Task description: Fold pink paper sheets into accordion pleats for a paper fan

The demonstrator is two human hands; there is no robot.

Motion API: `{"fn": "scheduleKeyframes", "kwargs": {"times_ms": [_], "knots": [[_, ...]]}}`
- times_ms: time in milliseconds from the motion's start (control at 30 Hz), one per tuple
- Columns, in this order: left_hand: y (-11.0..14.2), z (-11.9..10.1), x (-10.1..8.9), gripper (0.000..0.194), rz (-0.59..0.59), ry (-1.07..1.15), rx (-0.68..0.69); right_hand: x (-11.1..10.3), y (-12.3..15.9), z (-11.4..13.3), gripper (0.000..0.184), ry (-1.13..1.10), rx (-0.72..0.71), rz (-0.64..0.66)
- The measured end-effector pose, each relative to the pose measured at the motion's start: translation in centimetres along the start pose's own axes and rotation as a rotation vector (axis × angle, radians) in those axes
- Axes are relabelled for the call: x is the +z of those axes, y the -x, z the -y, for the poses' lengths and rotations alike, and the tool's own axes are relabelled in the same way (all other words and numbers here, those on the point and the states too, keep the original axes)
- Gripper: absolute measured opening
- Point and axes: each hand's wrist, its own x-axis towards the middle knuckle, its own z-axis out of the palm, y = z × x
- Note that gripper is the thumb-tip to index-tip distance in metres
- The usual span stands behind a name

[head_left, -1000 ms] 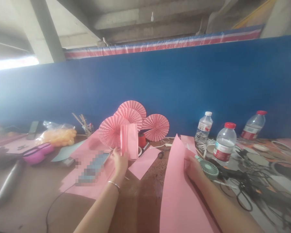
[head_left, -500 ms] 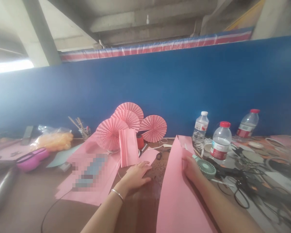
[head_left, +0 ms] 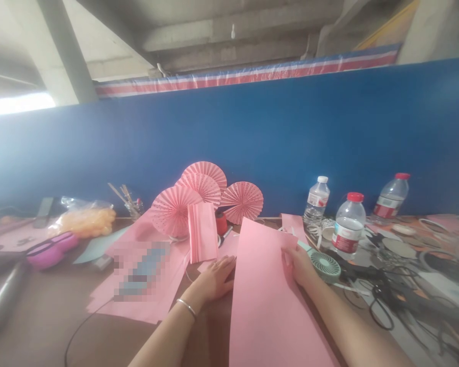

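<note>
My right hand (head_left: 300,265) pinches the right edge of a large pink paper sheet (head_left: 268,300), which stands tilted up from the table in front of me. My left hand (head_left: 217,278) lies palm down on the table by the sheet's left edge, fingers stretched out; the sheet hides some fingertips. A bangle circles the left wrist. Just beyond that hand stands a pleated stack of pink paper (head_left: 202,233). Behind it lean several round pink paper fans (head_left: 175,211), and one more fan (head_left: 242,203) rests against the blue wall.
Pink sheets (head_left: 153,313) and a blurred-out device lie at left, near a bag of orange items (head_left: 84,221) and a purple-pink object (head_left: 51,251). On the right are a small green fan (head_left: 325,266), bottles (head_left: 348,229) and tangled black cables (head_left: 382,306).
The pink sheet has swung left and turned its face more toward me, covering the dark bits on the table. My left hand has shifted slightly left and down.
</note>
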Motion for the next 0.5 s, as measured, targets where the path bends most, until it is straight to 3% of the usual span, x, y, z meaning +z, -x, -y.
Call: {"fn": "scheduleKeyframes", "kwargs": {"times_ms": [133, 267, 400, 500], "knots": [[-0.1, 0.2, -0.7, 0.024, -0.125, -0.023, -0.176, 0.2, 0.4, 0.5, 0.020, 0.182, -0.030, -0.007], [-0.4, 0.9, -0.6, 0.033, -0.231, 0.004, -0.296, 0.2, 0.7, 1.0, 0.015, 0.408, -0.080, -0.056], [-0.9, 1.1, -0.3, 0.039, -0.271, 0.045, -0.291, 0.0, 0.6, 1.0, 0.019, 0.570, -0.130, -0.088], [-0.9, 1.0, -0.1, 0.044, -0.207, 0.053, -0.217, -0.2, 0.3, 1.0, 0.029, 0.656, -0.182, -0.124]]}}
